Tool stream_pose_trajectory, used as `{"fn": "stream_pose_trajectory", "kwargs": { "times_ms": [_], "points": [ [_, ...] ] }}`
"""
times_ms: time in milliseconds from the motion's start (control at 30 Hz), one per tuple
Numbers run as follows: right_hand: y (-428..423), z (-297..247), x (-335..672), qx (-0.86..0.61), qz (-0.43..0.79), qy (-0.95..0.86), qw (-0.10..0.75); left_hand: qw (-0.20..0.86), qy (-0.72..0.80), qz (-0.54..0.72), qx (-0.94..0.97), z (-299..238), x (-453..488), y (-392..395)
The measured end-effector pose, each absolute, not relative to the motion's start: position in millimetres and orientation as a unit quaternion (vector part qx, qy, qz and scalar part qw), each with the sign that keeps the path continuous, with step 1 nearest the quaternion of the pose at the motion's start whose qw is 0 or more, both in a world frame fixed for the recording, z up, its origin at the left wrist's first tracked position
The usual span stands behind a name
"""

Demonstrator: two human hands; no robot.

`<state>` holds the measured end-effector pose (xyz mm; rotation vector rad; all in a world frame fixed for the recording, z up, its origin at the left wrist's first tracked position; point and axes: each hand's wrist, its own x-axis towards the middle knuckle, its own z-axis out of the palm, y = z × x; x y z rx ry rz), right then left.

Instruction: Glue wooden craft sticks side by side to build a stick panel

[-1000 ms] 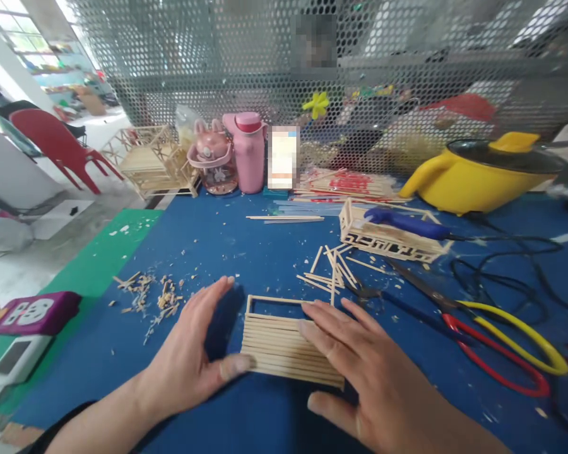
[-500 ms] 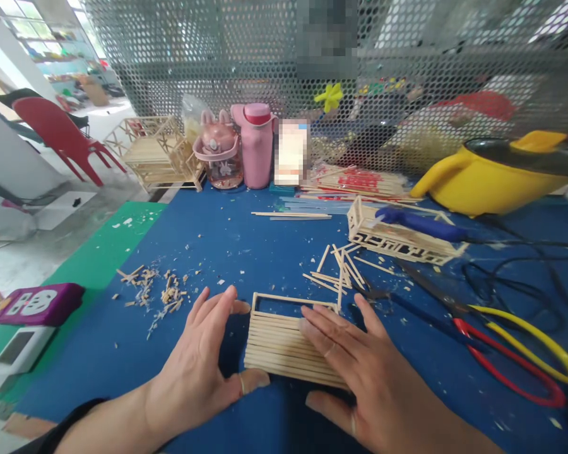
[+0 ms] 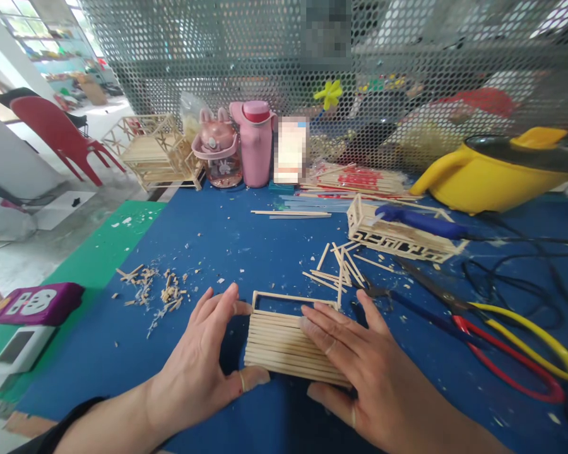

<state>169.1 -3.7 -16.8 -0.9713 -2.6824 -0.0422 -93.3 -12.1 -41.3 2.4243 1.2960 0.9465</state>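
Observation:
A flat panel of pale wooden sticks lies on the blue table mat, its sticks side by side, with a gap framed by thin sticks at its far edge. My left hand is at the panel's left side, fingers apart, the thumb by the near left corner and a fingertip near the far left corner. My right hand rests with stretched fingers on the panel's right part and covers it, its thumb out at the near edge. Just behind the panel lie several loose short sticks.
To the right are large scissors, pliers, a blue glue gun over a small stick frame, and a yellow pot. Pink bottle, jar and stick model stand behind. Wood scraps lie left.
Hardly anything differs. Both hands stay at the panel in nearly the same pose, and the view has shifted very slightly.

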Motion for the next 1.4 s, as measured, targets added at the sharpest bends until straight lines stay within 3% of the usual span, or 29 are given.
{"fn": "stream_pose_trajectory", "kwargs": {
  "times_ms": [233,433,700,967,1167,1400],
  "points": [
    [-4.4,-15.8,168.4,-0.339,0.006,-0.927,0.160,0.120,0.437,0.320,0.832,-41.3,-94.4,-13.7],
    [-5.5,-16.6,166.9,-0.351,0.023,-0.916,0.193,0.052,0.456,0.316,0.831,-38.4,-92.6,-14.1],
    [-4.1,-13.9,167.3,-0.342,0.019,-0.925,0.165,0.044,0.405,0.197,0.892,-36.7,-92.5,-14.7],
    [-4.9,-15.7,164.8,-0.356,0.040,-0.911,0.202,0.044,0.419,0.203,0.884,-34.4,-91.5,-17.9],
    [-4.9,-10.0,176.3,-0.345,0.050,-0.921,0.173,0.044,0.405,0.194,0.893,-36.8,-94.1,-14.9],
    [-0.5,3.5,213.5,-0.451,0.044,-0.840,0.299,0.021,0.368,0.226,0.902,-34.6,-89.3,-14.1]
  ]
}}
